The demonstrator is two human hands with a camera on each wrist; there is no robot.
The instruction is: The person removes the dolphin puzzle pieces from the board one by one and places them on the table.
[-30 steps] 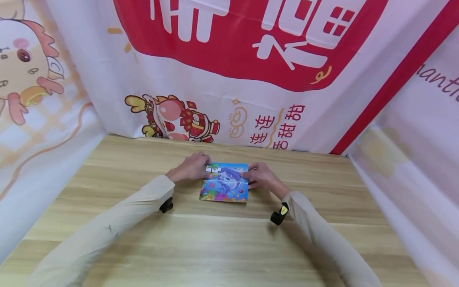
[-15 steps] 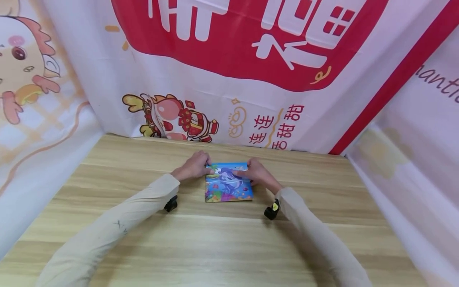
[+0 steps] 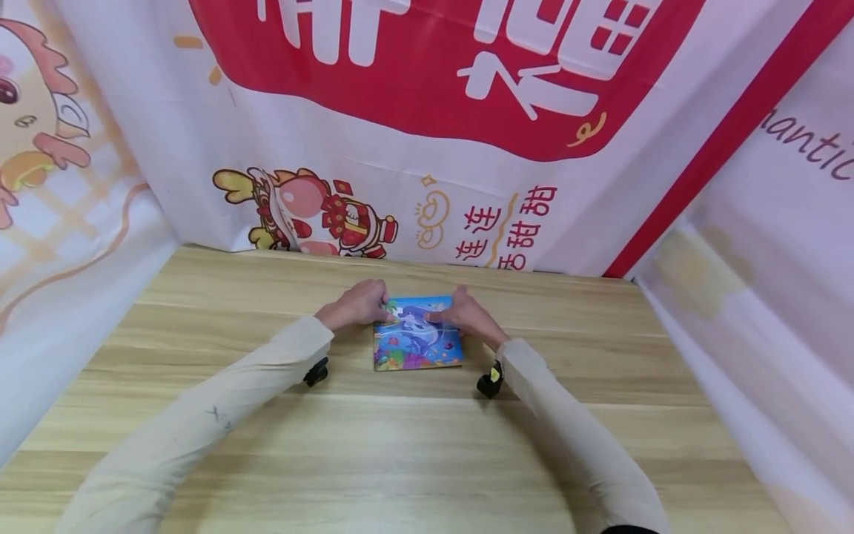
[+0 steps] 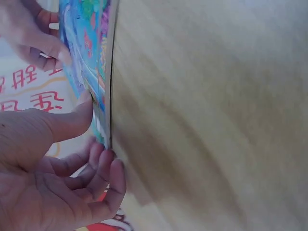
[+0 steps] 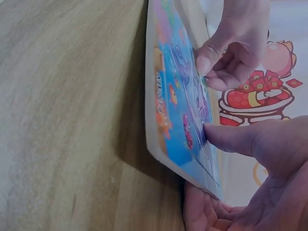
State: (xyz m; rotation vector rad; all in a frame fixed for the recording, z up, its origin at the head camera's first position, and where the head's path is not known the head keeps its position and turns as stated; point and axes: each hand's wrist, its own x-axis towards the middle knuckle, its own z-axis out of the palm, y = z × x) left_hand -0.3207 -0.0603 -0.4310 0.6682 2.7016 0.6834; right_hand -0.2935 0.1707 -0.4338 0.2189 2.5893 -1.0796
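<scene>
A thin square puzzle board (image 3: 419, 347) with a dolphin and sea picture lies near the back of the table, its pale edge showing in the right wrist view. My left hand (image 3: 360, 302) pinches its far left corner, thumb on the picture and fingertips at the rim. From the right, my right hand (image 3: 472, 315) grips the board, its thumb (image 5: 228, 138) laid on the picture and fingers tucked beneath the edge. A shadow shows under the board's rim in the right wrist view. The undersides of the fingers' hold are partly hidden.
The wood-grain table (image 3: 400, 445) meets a printed cloth backdrop (image 3: 414, 163) just behind the hands. More cloth hangs along the left (image 3: 87, 245) and right sides. A small black wrist camera (image 3: 490, 380) hangs below the right cuff, another (image 3: 316, 371) below the left.
My right thumb has slid further left onto the picture, and the right hand has closed in on the board. The board's turn has shifted slightly; the left hand stays at its corner.
</scene>
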